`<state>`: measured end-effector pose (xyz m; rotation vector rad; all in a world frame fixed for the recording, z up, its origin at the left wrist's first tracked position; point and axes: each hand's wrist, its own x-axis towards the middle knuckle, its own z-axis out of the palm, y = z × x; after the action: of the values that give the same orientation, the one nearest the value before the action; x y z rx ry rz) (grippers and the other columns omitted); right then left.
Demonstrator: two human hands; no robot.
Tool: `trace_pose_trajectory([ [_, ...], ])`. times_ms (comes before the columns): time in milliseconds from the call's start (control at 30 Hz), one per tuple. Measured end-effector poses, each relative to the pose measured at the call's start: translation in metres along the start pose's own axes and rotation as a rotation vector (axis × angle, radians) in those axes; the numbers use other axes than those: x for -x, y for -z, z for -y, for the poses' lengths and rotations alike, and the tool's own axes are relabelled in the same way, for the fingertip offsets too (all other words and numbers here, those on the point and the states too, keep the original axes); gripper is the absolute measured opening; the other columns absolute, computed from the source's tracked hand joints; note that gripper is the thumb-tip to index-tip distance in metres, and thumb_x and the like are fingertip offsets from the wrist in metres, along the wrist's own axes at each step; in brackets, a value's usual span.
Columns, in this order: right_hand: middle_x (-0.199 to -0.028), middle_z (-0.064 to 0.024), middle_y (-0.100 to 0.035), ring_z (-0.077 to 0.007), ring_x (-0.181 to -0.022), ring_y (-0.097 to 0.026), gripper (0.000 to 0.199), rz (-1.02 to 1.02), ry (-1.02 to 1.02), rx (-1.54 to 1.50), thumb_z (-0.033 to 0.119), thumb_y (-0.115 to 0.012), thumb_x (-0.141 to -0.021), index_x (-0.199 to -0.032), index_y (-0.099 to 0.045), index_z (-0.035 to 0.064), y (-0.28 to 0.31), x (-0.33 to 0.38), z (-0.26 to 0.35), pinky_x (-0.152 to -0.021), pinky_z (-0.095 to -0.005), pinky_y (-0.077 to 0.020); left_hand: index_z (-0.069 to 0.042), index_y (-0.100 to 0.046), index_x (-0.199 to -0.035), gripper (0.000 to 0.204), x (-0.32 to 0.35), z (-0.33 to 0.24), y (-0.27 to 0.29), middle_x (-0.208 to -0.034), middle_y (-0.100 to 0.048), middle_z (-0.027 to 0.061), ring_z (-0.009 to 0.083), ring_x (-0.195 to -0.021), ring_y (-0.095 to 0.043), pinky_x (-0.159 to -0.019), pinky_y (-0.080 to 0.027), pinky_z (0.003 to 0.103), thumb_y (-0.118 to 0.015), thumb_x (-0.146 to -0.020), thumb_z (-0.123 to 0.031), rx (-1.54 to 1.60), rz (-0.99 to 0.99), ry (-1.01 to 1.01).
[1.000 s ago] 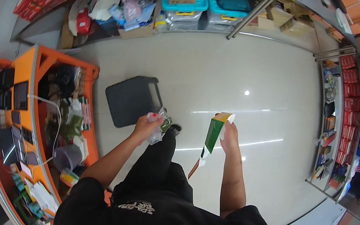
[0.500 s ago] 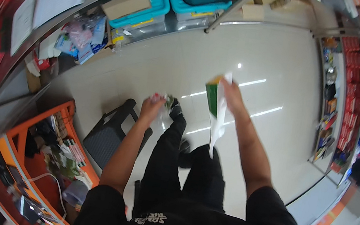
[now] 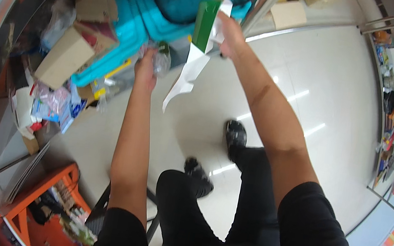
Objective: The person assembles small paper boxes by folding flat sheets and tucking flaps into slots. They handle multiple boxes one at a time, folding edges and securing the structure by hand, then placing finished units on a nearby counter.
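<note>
My right hand [image 3: 230,36] is closed around a folded green-and-white piece of carton [image 3: 204,26], held upright. A torn white strip hangs down from the carton. To the left and a little nearer, my left hand [image 3: 146,70] grips a crumpled piece of clear plastic packaging [image 3: 161,63], with a bit of green showing at it. Both hands are stretched forward by the teal-lidded plastic bins [image 3: 122,9]. The fingers of the left hand are partly hidden.
An opened cardboard box [image 3: 65,56] sits left of the bins, above a heap of plastic wrappers [image 3: 56,105]. An orange shelf unit [image 3: 68,174] and a dark stool [image 3: 98,208] stand at the lower left. Stocked shelves [image 3: 393,103] line the right side.
I have moved forward, so the teal bins are now much closer. Both hands have gone forward and left, still holding the carton and the plastic.
</note>
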<state>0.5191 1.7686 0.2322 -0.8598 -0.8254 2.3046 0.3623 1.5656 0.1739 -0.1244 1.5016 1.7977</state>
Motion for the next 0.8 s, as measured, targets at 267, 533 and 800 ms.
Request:
trace_pose_trajectory([
  [267, -0.106, -0.0093, -0.067, -0.0214, -0.093, -0.065, 0.029, 0.047, -0.052, 0.019, 0.032, -0.048, -0.102, -0.119, -0.057, 0.0099, 0.019, -0.025, -0.006, -0.081, -0.0406, -0.0551, -0.009, -0.06, -0.116, 0.034, 0.006, 0.011, -0.01, -0.103, -0.062, 0.0027, 0.0183, -0.092, -0.063, -0.077, -0.053, 0.035, -0.071, -0.084, -0.014, 0.13, 0.068, -0.131],
  [533, -0.111, -0.012, -0.068, -0.0203, -0.097, -0.066, 0.055, 0.475, 0.243, 0.74, 0.038, -0.07, -0.088, -0.126, -0.059, -0.0002, 0.002, 0.088, 0.02, -0.085, -0.0338, -0.0514, -0.008, -0.06, -0.111, 0.027, 0.096, -0.04, -0.022, -0.096, -0.062, 0.0026, 0.0149, -0.08, -0.061, -0.069, -0.051, 0.031, -0.069, -0.087, -0.016, -0.216, 0.258, -0.257],
  [800, -0.116, -0.0087, -0.066, -0.0157, -0.109, -0.06, 0.032, 0.401, -0.116, 0.874, 0.022, -0.061, -0.096, -0.121, -0.063, 0.0035, -0.062, 0.29, 0.217, -0.095, -0.0325, -0.0478, -0.004, -0.065, -0.105, 0.023, 0.29, -0.157, -0.115, -0.094, -0.067, 0.0028, 0.0125, -0.083, -0.063, -0.076, -0.052, 0.029, -0.073, -0.089, -0.019, -0.601, 0.591, -0.156],
])
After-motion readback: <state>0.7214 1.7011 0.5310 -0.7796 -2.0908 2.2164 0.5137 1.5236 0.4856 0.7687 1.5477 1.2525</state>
